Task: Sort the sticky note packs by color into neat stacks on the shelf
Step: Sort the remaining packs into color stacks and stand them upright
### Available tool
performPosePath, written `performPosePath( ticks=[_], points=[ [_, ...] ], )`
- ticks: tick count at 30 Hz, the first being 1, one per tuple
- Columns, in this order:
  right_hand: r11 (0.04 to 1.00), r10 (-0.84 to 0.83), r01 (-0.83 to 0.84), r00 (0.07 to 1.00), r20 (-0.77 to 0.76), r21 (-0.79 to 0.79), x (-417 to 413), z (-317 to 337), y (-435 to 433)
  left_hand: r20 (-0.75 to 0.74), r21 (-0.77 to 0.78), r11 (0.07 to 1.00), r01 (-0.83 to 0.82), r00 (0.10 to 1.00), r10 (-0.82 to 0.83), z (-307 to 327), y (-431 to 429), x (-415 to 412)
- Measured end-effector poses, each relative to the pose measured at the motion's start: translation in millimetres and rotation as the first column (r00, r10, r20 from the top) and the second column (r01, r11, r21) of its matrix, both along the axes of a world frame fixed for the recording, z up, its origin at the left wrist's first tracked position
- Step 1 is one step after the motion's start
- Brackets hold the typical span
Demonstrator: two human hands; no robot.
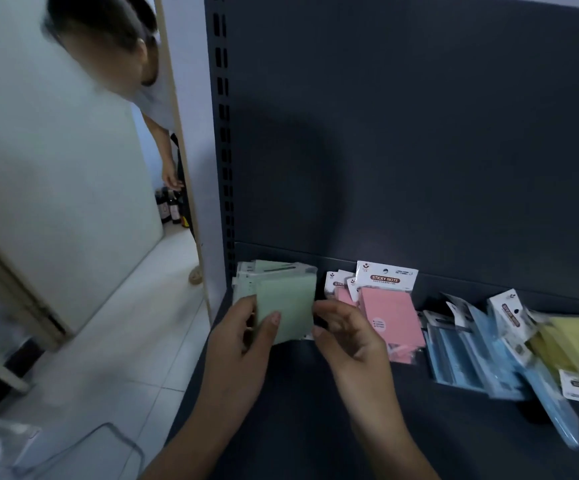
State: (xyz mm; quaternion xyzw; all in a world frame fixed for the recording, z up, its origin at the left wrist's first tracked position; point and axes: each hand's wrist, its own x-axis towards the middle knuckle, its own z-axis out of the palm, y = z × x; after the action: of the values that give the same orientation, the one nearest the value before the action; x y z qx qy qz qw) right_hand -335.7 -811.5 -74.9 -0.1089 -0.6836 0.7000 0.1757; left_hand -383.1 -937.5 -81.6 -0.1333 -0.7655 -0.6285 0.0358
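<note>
On the dark shelf (315,410) a stack of green sticky note packs (286,299) stands at the far left. My left hand (246,337) grips the stack's left side, thumb across the top pack. My right hand (347,337) hovers at the stack's right edge with fingers curled and apart, holding nothing. To the right lies a pile of pink packs (390,317) with white "STICKY NOTE" headers. Further right are loose blue packs (468,355), then yellow packs (572,344) at the frame's edge.
The shelf's dark back panel (419,133) rises behind the packs, with a slotted upright (224,133) at its left. Left of the shelf, a mirror (163,133) reflects a person and some bottles (172,207). White floor tiles (135,341) lie below.
</note>
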Motion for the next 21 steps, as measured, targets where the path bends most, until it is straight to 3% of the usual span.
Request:
performPosePath(
  ticks=[8,17,21],
  points=[
    [0.996,0.056,-0.058,0.998,-0.021,-0.066,28.4,-5.1,22.3,0.229,0.254,0.951,0.176,0.944,-0.236,0.4,1.3,39.8],
    [0.997,0.079,-0.08,0.995,0.057,0.008,54.5,-24.0,21.0,0.239,0.155,0.965,0.21,0.94,-0.243,-23.2,-15.9,51.5],
    [0.986,0.162,-0.167,0.969,0.186,0.01,61.5,-39.9,5.2,0.228,0.058,0.964,0.26,0.937,-0.266,-39.2,-32.5,55.7]
  ],
)
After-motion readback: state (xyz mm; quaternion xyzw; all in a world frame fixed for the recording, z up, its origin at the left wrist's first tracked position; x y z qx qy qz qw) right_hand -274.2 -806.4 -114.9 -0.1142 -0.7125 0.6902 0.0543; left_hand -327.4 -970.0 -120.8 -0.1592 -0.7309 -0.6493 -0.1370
